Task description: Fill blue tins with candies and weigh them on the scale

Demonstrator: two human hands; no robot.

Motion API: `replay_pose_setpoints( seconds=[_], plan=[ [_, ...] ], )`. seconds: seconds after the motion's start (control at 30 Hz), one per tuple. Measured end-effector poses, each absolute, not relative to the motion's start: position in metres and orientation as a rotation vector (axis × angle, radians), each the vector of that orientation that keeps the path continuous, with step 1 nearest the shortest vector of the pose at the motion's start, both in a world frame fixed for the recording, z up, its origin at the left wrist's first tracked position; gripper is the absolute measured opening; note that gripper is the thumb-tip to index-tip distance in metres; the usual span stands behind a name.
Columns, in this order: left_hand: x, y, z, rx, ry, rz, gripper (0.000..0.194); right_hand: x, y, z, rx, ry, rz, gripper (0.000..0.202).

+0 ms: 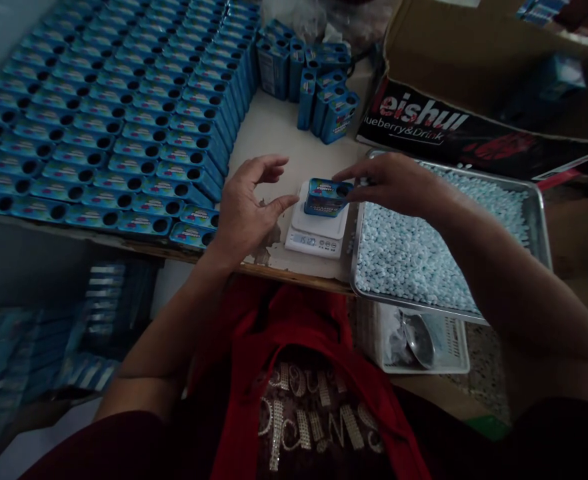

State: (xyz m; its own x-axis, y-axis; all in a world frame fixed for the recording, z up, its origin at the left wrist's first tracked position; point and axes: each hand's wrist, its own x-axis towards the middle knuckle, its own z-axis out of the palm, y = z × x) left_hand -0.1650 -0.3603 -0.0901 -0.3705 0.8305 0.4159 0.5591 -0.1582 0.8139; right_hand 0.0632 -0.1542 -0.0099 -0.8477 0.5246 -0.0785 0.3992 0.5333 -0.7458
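Note:
A small blue box (321, 203) with a round dark hole in its top stands on a white digital scale (317, 245) with a lit display. My right hand (391, 183) reaches in from the right, its fingers and thumb round the right end of that box. To the left of the scale is my left hand (254, 207), empty, with thumb and fingers apart; the thumb points at the box without clearly touching it. Under my right forearm lies a metal tray (545, 227) full of pale blue-white pellets (404, 257).
Rows of similar blue boxes (104, 127) fill the table's left side. More boxes (329, 107) stand loosely behind the scale. An open cardboard carton (424, 127) is at the back right. Below the tray, a white basket (459, 347) holds a metal scoop (419, 340).

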Motion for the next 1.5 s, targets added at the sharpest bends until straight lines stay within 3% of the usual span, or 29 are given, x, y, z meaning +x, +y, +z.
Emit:
replay_pose_setpoints(
  seconds=[0.07,0.23,0.37,0.47,0.63,0.73,0.83,1.1,1.37,1.5],
  plan=[
    [-0.166,-0.360,-0.092,1.593,1.850,1.525,0.058,0.066,-0.156,-0.011,-0.791,-2.642,1.141,0.037],
    [-0.164,-0.356,-0.092,1.627,1.836,1.515,0.050,0.065,-0.162,-0.010,-0.830,-2.630,1.163,0.016],
    [-0.165,-0.353,-0.091,1.629,1.846,1.461,0.050,0.070,-0.164,0.001,-0.903,-2.550,1.229,0.019],
    [-0.171,-0.351,-0.088,1.629,1.850,1.438,0.052,0.088,-0.152,-0.003,-0.981,-2.247,1.509,0.013],
    [-0.175,-0.344,-0.072,1.716,1.915,1.297,0.050,0.130,-0.135,-0.045,-1.401,-1.576,1.762,0.031],
    [-0.173,-0.340,-0.062,1.761,1.966,1.142,0.052,0.139,-0.143,-0.054,-1.548,-1.404,1.815,0.021],
    [-0.171,-0.336,-0.057,1.834,1.974,0.994,0.064,0.132,-0.156,-0.040,-1.433,-1.480,1.856,0.012],
    [-0.169,-0.330,-0.059,1.947,2.014,0.758,0.087,0.088,-0.171,-0.005,-1.002,-1.959,1.797,0.012],
    [-0.167,-0.318,-0.068,1.946,2.037,0.692,0.096,0.068,-0.173,-0.011,-0.891,-2.056,1.766,0.026],
    [-0.144,-0.303,-0.070,2.000,2.059,0.661,0.089,0.062,-0.175,-0.011,-0.887,-1.951,1.815,0.023]
  ],
)
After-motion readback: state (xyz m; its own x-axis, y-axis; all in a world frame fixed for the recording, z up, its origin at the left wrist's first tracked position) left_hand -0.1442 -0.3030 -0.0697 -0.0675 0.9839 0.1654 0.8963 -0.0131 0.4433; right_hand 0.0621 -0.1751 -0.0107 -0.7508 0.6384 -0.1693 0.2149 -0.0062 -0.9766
